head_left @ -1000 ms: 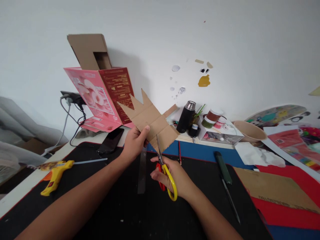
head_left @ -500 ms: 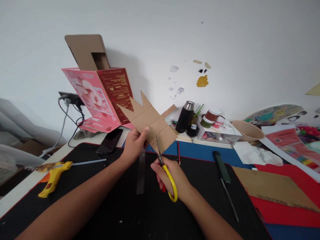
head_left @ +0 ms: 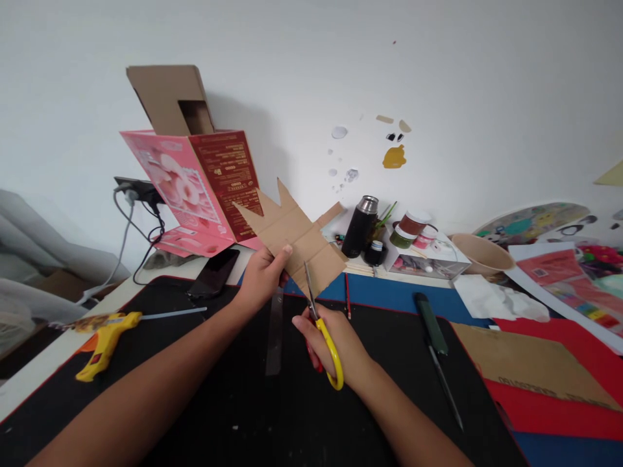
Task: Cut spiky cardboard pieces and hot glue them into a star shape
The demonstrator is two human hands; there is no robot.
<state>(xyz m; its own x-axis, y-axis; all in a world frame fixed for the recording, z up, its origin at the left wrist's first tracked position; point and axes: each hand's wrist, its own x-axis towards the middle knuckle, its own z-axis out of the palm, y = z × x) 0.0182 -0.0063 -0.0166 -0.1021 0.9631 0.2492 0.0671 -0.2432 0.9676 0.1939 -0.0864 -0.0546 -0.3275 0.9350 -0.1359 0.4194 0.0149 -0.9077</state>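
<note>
A black mat (head_left: 233, 415) covered the desk against a white wall (head_left: 438, 78). A yellow glue gun (head_left: 104, 344) lay at the near left, a pink box (head_left: 189, 188) stood at the far left, a black flask (head_left: 360, 227) at the far centre, and a dark knife (head_left: 433, 331) to the right. The left hand (head_left: 263, 279) gripped the cardboard piece (head_left: 292, 237) above the mat. The right hand (head_left: 335, 347) was closed on the scissors (head_left: 318, 324), with the blades in the cardboard's near edge.
</note>
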